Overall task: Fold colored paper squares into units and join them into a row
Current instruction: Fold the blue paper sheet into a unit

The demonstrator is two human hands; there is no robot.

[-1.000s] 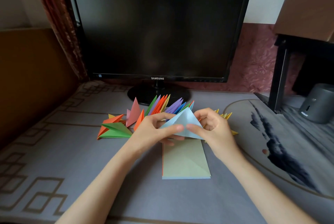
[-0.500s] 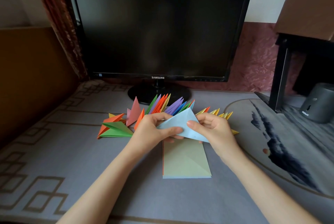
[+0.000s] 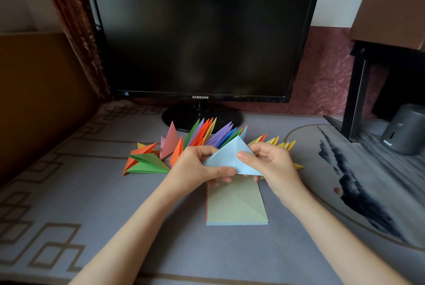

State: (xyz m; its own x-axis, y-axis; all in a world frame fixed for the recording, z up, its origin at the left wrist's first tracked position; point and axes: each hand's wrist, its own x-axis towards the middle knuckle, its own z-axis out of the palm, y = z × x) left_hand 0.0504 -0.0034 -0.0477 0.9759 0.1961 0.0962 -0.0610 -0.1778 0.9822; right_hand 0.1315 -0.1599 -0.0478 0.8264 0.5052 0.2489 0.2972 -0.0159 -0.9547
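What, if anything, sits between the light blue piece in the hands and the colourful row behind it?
Nothing visible does: the left hand and right hand hold the light blue piece right in front of the row of folded units.

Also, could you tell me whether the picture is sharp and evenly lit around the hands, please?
Head view: the left hand, right hand and blue paper they pinch are sharp, softly lit; head view: the monitor frame bows from the wide lens; head view: its dark screen shows faint reflections, no strong glare.
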